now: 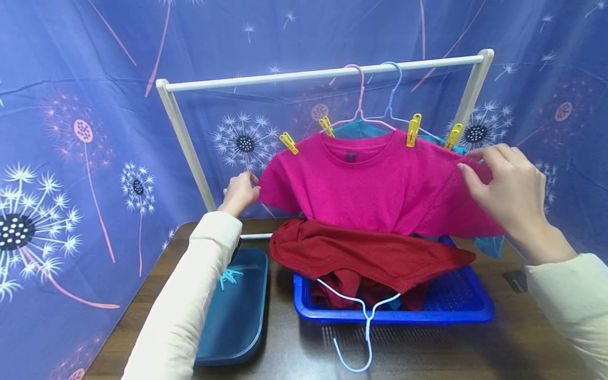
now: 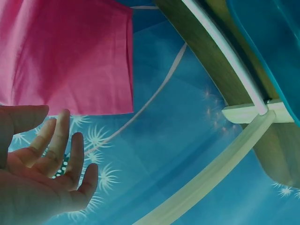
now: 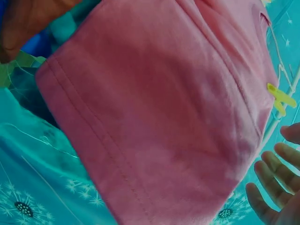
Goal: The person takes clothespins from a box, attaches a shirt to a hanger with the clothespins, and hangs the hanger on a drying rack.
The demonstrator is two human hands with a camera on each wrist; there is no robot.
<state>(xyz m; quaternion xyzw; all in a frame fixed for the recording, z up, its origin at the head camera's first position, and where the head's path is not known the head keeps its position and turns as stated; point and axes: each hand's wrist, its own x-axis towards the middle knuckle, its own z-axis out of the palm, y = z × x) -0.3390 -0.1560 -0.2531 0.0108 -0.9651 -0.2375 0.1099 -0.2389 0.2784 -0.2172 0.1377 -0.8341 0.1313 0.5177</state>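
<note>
A bright pink T-shirt (image 1: pixel 356 190) hangs on a pink hanger (image 1: pixel 361 100), with yellow clothespins (image 1: pixel 413 131) along its shoulders. My left hand (image 1: pixel 240 192) is at the shirt's left sleeve edge. In the left wrist view its loosely bent fingers (image 2: pixel 58 140) lie just below the sleeve hem, thumb apart from them. Beside the other sleeve (image 3: pixel 140 117) is my right hand (image 1: pixel 513 184). The right wrist view shows its fingers (image 3: pixel 274 183) spread near the shoulder, below a yellow clothespin (image 3: pixel 281 99), with nothing gripped. Behind the shirt, a teal garment (image 1: pixel 489 246) hangs on a blue hanger (image 1: pixel 393 95).
A white rack bar (image 1: pixel 285 78) on wooden posts carries both hangers. In front, a dark red garment (image 1: pixel 370 253) lies over a blue basket (image 1: pixel 446 316), a pale hanger (image 1: pixel 368 327) sticking out towards me. The dark teal tray (image 1: pixel 237 327) at left holds light blue clothespins (image 1: pixel 230 277).
</note>
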